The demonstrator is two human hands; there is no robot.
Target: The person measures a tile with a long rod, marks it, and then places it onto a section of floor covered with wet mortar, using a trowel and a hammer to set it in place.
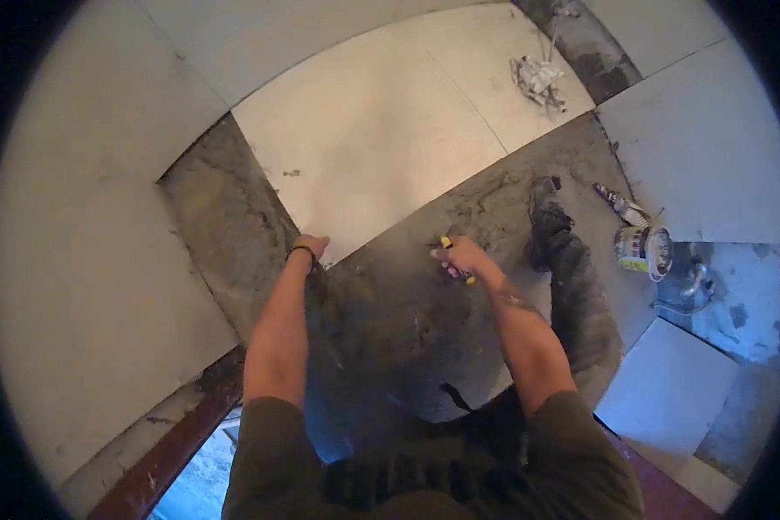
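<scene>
A large pale floor tile (364, 130) lies ahead of me, its near corner pointing toward me. At that corner, my left hand (312, 247) is closed on the tile's edge; its fingertips are hidden. To the right, my right hand (462, 257) is closed around a yellow-and-dark handled tool (446, 243), held over the grey mortar. Most of the tool is covered by the fingers, so its exact kind does not show. Rough grey mortar (234, 195) runs in a strip left of the tile and along its near side.
Pale tiles (104, 260) cover the floor at left, and another tile (693, 147) lies at right. A white bucket (643, 251) stands right of my leg (581, 295), beside a smeared tool (620, 204). A crumpled bag (537, 81) rests on the large tile.
</scene>
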